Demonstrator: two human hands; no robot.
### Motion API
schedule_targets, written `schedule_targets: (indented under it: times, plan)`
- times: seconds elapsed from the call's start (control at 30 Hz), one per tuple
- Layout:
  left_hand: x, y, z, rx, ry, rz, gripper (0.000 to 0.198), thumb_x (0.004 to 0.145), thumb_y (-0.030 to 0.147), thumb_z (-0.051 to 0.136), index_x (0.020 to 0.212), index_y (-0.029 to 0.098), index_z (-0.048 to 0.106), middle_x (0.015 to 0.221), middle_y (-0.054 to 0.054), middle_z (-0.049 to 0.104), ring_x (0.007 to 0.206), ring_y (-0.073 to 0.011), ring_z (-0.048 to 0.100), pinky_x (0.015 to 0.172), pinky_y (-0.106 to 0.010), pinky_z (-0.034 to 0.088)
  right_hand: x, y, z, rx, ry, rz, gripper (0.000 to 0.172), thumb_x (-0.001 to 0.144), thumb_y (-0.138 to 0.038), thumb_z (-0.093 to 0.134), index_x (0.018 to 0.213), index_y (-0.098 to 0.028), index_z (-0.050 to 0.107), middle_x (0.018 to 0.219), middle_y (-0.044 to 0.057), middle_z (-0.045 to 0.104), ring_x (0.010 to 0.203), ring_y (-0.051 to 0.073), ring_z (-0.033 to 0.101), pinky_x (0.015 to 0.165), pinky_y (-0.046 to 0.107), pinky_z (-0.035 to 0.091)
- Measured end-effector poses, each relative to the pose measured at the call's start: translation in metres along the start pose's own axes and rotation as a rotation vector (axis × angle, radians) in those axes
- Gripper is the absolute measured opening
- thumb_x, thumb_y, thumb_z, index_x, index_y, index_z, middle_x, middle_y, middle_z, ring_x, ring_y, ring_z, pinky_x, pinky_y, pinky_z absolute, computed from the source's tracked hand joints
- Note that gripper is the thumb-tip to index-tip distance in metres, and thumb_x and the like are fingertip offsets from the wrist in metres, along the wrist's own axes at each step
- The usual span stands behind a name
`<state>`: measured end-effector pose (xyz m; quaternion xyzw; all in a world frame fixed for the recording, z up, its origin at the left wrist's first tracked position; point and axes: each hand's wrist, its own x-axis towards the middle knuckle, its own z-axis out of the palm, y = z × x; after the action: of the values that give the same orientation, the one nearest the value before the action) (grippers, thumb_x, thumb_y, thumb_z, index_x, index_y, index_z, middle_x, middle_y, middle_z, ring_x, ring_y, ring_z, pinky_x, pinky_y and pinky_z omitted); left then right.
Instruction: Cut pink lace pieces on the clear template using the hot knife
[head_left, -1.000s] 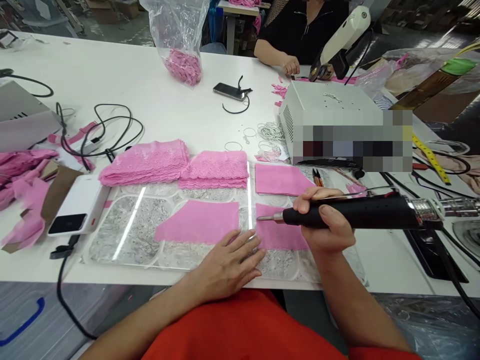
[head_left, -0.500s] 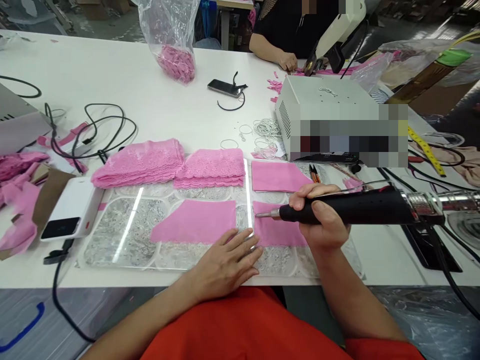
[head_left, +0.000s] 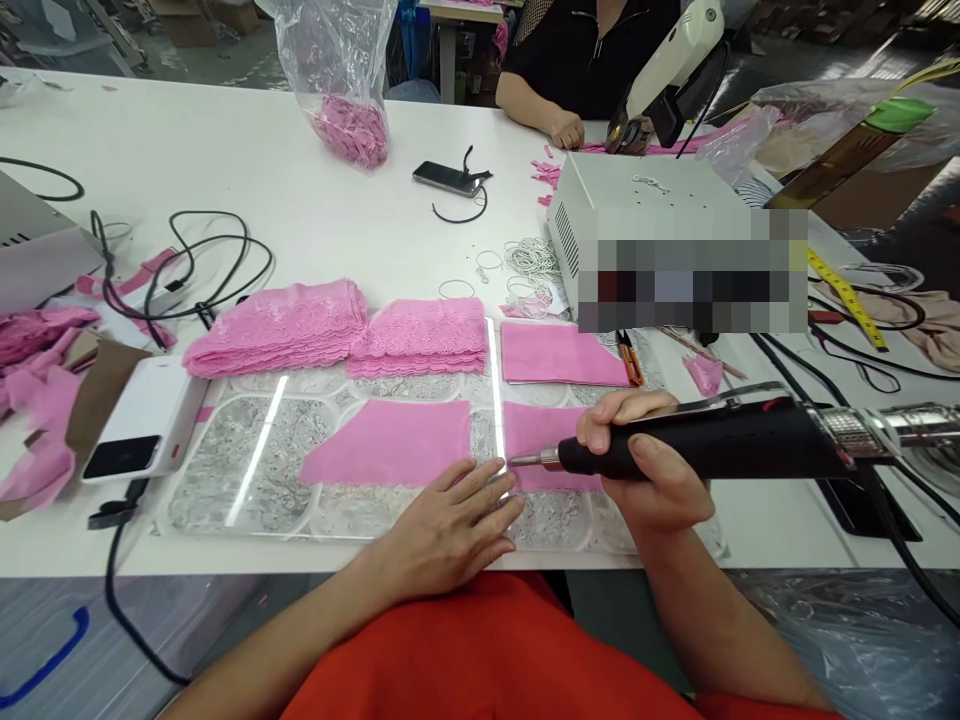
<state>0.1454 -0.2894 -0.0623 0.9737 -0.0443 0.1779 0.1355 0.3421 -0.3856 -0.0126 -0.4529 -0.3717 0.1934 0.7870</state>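
Evidently, the work stands at an early point, as far as I can judge: the flat, smooth pink fabric panel with a slanted left end point(head_left: 390, 440) lies spread on the clear-edged, grey-marbled board point(head_left: 247, 465), and a second flat pink fabric panel point(head_left: 540, 425) lies to its right across a narrow gap. Neither shows a visible join or mark. Beyond them, at the far side of the board, sit two layered piles of pink scalloped lace, the left one point(head_left: 277, 330) and the right one point(head_left: 420, 335); whether those are finished or waiting, I cannot tell.

The right hand point(head_left: 660, 470) wraps the thick black pen-shaped tool with a metal tip point(head_left: 757, 440), thumb on the near side, fingers closed around it. The tool is held over the right part of the board, its long axis running left to right and nearly level; the tip points left, at the second panel's left edge, though contact is unclear. The left hand point(head_left: 461, 515) lies palm down, fingers slightly spread, covering the first panel's near right corner and gripping nothing. Both panels stretch lengthwise left to right.
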Motion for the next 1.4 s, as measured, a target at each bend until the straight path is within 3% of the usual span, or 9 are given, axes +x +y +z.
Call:
schedule_targets:
  times: [0.23, 0.5, 0.6, 1.0, 1.4]
  plan:
    - [0.000, 0.001, -0.002, -0.012, 0.023, -0.001, 0.033, 0.099, 0.034, 0.049, 0.125, 0.016, 0.059, 0.128, -0.011, 0.065, 0.129, -0.0264, 0.054, 0.106, -0.042, 0.046, 0.002, 0.000, -0.001, -0.020, 0.021, -0.004, 0.010, 0.074, -0.030, 0.064, 0.077, -0.020, 0.062, 0.075, 0.000, 0.062, 0.050, 0.010, 0.054, 0.051, 0.030, 0.049]
    - [0.014, -0.013, -0.009, 0.094, 0.100, -0.072, 0.031, 0.099, 0.025, 0.046, 0.126, 0.017, 0.061, 0.133, -0.011, 0.062, 0.132, -0.0273, 0.050, 0.108, -0.043, 0.042, 0.028, -0.010, -0.055, -0.181, 0.445, -0.247, 0.010, 0.066, -0.027, 0.059, 0.070, -0.019, 0.057, 0.072, 0.000, 0.057, 0.051, 0.010, 0.052, 0.054, 0.030, 0.045]
    - [0.022, -0.020, -0.004, 0.158, 0.105, -0.114, 0.033, 0.100, 0.026, 0.043, 0.128, 0.018, 0.060, 0.138, -0.011, 0.057, 0.136, -0.0295, 0.045, 0.111, -0.046, 0.038, 0.031, -0.010, -0.071, -0.231, 0.522, -0.298, 0.010, 0.067, -0.027, 0.058, 0.071, -0.018, 0.055, 0.073, 0.000, 0.056, 0.052, 0.009, 0.052, 0.055, 0.030, 0.044]
    - [0.029, -0.029, 0.018, 0.218, 0.077, -0.136, 0.037, 0.101, 0.030, 0.042, 0.133, 0.019, 0.057, 0.143, -0.010, 0.053, 0.138, -0.0321, 0.041, 0.116, -0.053, 0.026, 0.027, -0.005, -0.071, -0.200, 0.529, -0.269, 0.008, 0.063, -0.023, 0.057, 0.070, -0.019, 0.061, 0.071, -0.001, 0.061, 0.051, 0.010, 0.053, 0.054, 0.030, 0.047]
    - [0.030, -0.026, 0.014, 0.199, 0.037, -0.189, 0.040, 0.103, 0.037, 0.036, 0.133, 0.022, 0.057, 0.143, -0.007, 0.054, 0.138, -0.0303, 0.043, 0.116, -0.051, 0.024, 0.027, -0.005, -0.075, -0.201, 0.513, -0.270, 0.006, 0.062, -0.022, 0.059, 0.066, -0.018, 0.058, 0.068, -0.001, 0.061, 0.051, 0.011, 0.054, 0.054, 0.031, 0.047]
